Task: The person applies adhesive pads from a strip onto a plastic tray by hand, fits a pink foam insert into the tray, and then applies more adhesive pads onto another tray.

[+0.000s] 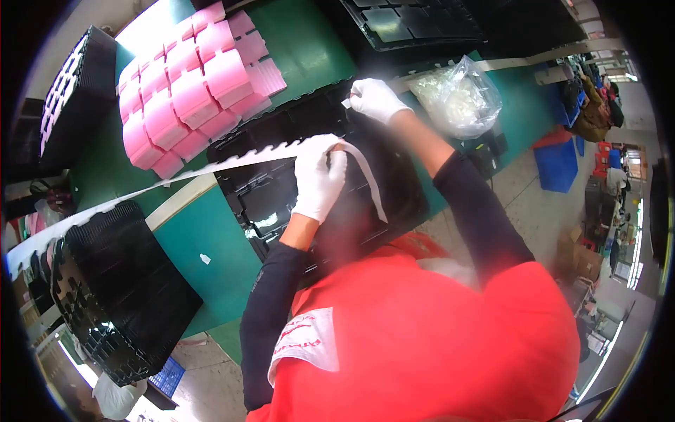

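My left hand (320, 181), in a white glove, is closed on a long white strip (239, 162) with a notched edge. One side of the strip stretches away to the far left; its free end curls down past my fingers. My right hand (380, 100), also gloved, pinches a small white piece (346, 103) above the far side of a black plastic tray (264, 200). The tray lies under both hands, with dark moulded compartments. Glare and blur hide detail in its middle.
Pink stacked blocks (179, 88) stand at the back left. A clear plastic bag (464, 98) with white contents sits at right. Stacked black trays (130, 288) stand at lower left, and another black tray (415, 21) lies at the back. A white scrap (204, 259) lies on the green table (211, 235).
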`<state>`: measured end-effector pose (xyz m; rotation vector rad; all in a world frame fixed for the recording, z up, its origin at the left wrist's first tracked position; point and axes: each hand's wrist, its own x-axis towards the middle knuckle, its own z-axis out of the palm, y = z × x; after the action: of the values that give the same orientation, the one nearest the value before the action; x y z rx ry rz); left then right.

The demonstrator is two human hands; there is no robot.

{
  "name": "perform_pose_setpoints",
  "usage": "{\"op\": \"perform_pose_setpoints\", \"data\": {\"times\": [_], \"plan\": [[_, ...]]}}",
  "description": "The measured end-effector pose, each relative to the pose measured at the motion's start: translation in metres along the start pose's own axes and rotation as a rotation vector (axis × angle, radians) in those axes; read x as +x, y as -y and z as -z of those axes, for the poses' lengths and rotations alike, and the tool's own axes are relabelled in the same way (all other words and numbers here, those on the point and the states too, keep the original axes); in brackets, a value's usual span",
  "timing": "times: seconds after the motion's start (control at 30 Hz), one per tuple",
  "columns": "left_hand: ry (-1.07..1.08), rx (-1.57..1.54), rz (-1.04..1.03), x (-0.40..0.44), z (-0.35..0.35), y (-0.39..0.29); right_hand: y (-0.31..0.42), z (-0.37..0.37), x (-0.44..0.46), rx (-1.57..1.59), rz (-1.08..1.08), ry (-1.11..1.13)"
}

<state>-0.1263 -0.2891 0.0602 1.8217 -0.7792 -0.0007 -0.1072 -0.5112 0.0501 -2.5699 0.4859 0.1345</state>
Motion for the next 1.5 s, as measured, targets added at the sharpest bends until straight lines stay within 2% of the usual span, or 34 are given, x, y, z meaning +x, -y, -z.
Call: {"op": "perform_pose_setpoints", "data": {"times": [0.03,0.1,0.17,0.2,0.27,0.3,0.37,0.4,0.47,0.57,0.73,0.8,0.87,0.97,1.03,1.07,1.1,1.2,1.23,1.27,1.3,1.33,1.37,1.43,1.5], "plan": [[-0.028,-0.039,0.012,0.006,-0.01,0.004,-0.001,0.0,0.001,-0.013,0.027,0.003],[-0.02,0.044,-0.188,0.024,-0.023,0.014,-0.002,0.003,0.003,0.004,0.027,0.021],[-0.012,0.096,-0.236,0.033,-0.035,0.019,-0.004,0.008,0.005,0.088,0.018,0.096],[0.094,0.246,-0.228,0.038,-0.039,0.02,-0.007,0.008,0.007,0.096,0.013,0.1],[0.272,0.489,-0.227,0.04,-0.046,0.023,-0.012,0.006,0.01,0.06,0.144,0.1],[0.282,0.489,-0.227,0.041,-0.049,0.024,-0.014,0.007,0.012,0.068,0.138,0.102],[0.297,0.687,-0.31,0.04,-0.053,0.025,-0.015,0.008,0.012,0.118,0.144,0.166],[0.304,0.687,-0.308,0.042,-0.052,0.021,-0.014,0.01,0.012,0.112,0.157,0.172],[0.469,0.678,-0.249,0.049,-0.047,0.012,-0.009,0.014,0.011,0.116,0.127,0.187],[0.392,0.654,-0.159,0.05,-0.055,0.017,-0.007,0.012,0.014,0.072,0.112,0.19],[0.366,0.659,-0.139,0.05,-0.057,0.018,0.005,0.021,0.01,0.04,0.097,0.189],[0.354,0.664,-0.138,0.053,-0.055,0.017,0.009,0.023,0.011,0.123,-0.041,0.259],[0.46,0.693,-0.091,0.057,-0.049,0.012,0.011,0.023,0.012,0.182,-0.106,0.275],[0.426,0.741,-0.091,0.046,-0.045,0.009,0.012,0.019,0.014,0.244,-0.209,0.312],[0.374,0.742,-0.131,0.026,-0.04,0.01,0.014,0.012,0.012,-0.148,0.127,0.091],[0.338,0.703,-0.15,0.015,-0.04,0.01,0.025,0.0,0.006,-0.306,0.066,0.008],[0.304,0.662,-0.168,0.006,-0.038,0.008,0.033,-0.006,-0.003,-0.422,0.113,-0.013],[0.311,0.532,-0.114,-0.015,-0.025,-0.009,0.047,-0.025,-0.02,-0.457,0.2,-0.116],[0.29,0.458,-0.088,-0.026,-0.019,-0.014,0.048,-0.026,-0.025,-0.411,0.178,-0.142],[0.228,0.485,-0.151,-0.041,-0.013,-0.016,0.042,-0.029,-0.025,-0.354,0.209,-0.148],[0.259,0.449,-0.153,-0.05,-0.002,-0.02,0.031,-0.035,-0.024,-0.298,0.242,-0.154],[0.229,0.384,-0.163,-0.064,0.006,-0.018,0.023,-0.033,-0.026,-0.139,0.334,-0.153],[0.199,0.321,-0.17,-0.079,0.015,-0.015,0.012,-0.031,-0.034,-0.141,0.332,-0.157],[0.065,0.095,-0.054,-0.101,0.037,-0.011,0.013,-0.009,-0.062,0.524,0.186,-0.315],[0.003,0.05,0.287,-0.12,0.07,-0.013,-0.03,0.002,-0.071,0.655,0.022,-0.119]]}}
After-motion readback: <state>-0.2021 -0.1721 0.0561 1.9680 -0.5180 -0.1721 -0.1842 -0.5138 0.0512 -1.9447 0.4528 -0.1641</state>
